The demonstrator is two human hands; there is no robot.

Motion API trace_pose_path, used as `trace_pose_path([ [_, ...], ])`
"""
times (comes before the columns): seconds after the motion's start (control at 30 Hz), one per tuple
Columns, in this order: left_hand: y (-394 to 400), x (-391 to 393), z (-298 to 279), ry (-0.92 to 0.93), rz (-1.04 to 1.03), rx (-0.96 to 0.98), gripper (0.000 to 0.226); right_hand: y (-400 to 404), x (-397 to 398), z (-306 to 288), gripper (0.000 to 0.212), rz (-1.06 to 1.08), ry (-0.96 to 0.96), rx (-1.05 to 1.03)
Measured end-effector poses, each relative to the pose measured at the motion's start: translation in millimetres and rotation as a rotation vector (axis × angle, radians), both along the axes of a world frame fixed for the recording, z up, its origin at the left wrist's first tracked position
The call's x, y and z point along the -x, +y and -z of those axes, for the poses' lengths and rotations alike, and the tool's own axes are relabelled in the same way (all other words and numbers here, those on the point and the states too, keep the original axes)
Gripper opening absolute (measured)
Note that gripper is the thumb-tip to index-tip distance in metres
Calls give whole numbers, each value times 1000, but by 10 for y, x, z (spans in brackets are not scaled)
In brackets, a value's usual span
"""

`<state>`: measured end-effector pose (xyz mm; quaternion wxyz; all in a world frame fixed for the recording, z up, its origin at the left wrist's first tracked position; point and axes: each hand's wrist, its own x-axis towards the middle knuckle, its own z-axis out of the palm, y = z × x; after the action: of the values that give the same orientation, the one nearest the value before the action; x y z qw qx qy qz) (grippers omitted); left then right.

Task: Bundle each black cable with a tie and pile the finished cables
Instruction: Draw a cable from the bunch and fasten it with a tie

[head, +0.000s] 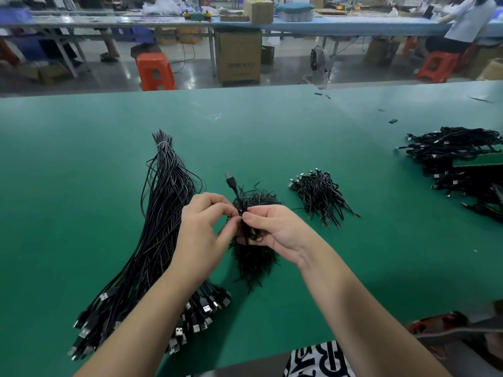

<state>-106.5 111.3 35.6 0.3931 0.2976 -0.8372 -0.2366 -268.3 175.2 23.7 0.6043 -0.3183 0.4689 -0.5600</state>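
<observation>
Both hands pinch one coiled black cable above the middle of the green desk.

The cable (241, 205) is held in the air over a heap of black ties (254, 257), its USB plug sticking up and away from the person. The left hand (202, 229) pinches the bundle at its waist from the left with thumb and fingertips; the right hand (275, 229) grips it from the right, fingers curled round the folded loops, thumb pressed at the same waist. Left of the hands lies a long sheaf of unbundled cables (163, 213), bound near its far end, plugs fanned out toward the near edge of the desk (81, 159). Right of the ties sits a small pile of finished cables (318, 194). A larger pile of cables (457, 164) lies at the right edge. Beyond the far edge stand an orange stool (155, 72) and a cardboard box (238, 55).
</observation>
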Motion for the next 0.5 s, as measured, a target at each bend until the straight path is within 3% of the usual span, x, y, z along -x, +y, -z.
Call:
trace_pose_path([
  [0.1, -8, 6, 1, -48, -39, 108, 11, -11, -23, 14, 25, 21, 41, -14],
  [0.27, -46, -16, 0, -130, 13, 215, 13, -2, -22, 36, 18, 43, 78, -35],
  [0.5, -131, -65, -33, -215, 129, 293, 13, -27, -31, 97, 17, 7, -16, -85],
])
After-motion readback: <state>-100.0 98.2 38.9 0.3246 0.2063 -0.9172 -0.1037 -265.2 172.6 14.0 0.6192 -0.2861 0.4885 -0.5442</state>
